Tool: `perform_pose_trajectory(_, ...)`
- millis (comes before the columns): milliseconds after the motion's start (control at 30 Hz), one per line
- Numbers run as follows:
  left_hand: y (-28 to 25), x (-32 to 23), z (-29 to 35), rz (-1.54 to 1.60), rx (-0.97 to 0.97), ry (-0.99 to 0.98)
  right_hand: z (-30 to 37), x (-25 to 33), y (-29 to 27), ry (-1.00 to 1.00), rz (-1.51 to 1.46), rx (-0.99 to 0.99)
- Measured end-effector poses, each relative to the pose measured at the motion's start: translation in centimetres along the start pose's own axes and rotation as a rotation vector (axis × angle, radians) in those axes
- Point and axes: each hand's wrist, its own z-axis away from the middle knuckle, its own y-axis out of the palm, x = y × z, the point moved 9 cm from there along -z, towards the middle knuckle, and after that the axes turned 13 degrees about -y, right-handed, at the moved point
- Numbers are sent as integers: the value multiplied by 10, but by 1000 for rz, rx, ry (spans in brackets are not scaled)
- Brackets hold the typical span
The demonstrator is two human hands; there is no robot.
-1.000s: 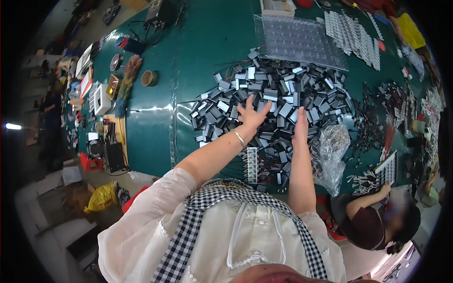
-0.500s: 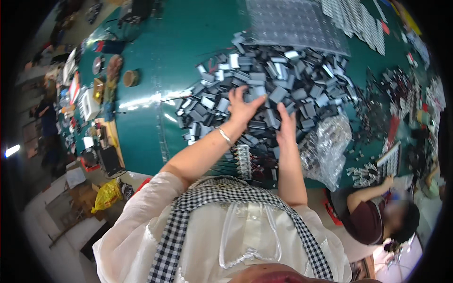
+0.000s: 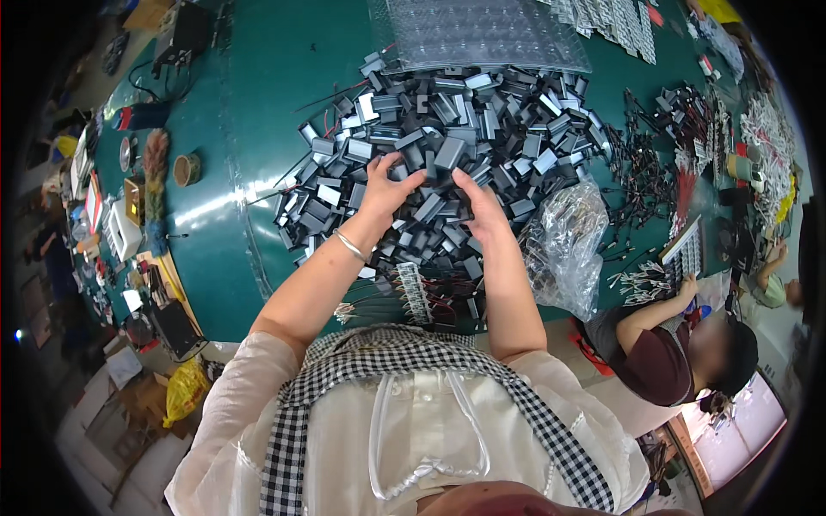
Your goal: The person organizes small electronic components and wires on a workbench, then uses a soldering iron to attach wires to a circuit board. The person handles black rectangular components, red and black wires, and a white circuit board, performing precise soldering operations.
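Heap of small dark grey and silver box-shaped metal parts mid green desk. Fingertips buried, grasp unclear. Left hand, right hand spread on heap's near edge.

both arms reach forward, left hand and right hand spread, palms down.

Crumpled clear plastic bag on the green desk, just right of the grey parts pile. Yellow bag on floor below desk's left edge.
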Motion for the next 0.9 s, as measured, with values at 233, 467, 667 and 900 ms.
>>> perform_pose_trajectory(233, 4, 3, -3, 184, 118, -85, -4, -10, 3, 58, -5, -29)
perform_pose_trajectory(467, 0, 2, 8, 8, 20, 113, 1, -22, -1, -45, -89, 14)
perform_pose_trajectory(667, 3, 5, 8, 43, 61, 153, -1, -17, -4, -175, -16, 103)
perform_pose_trajectory(900, 2, 10, -15, 124, 201, -12, 13, 4, 22, -11, 10, 68)
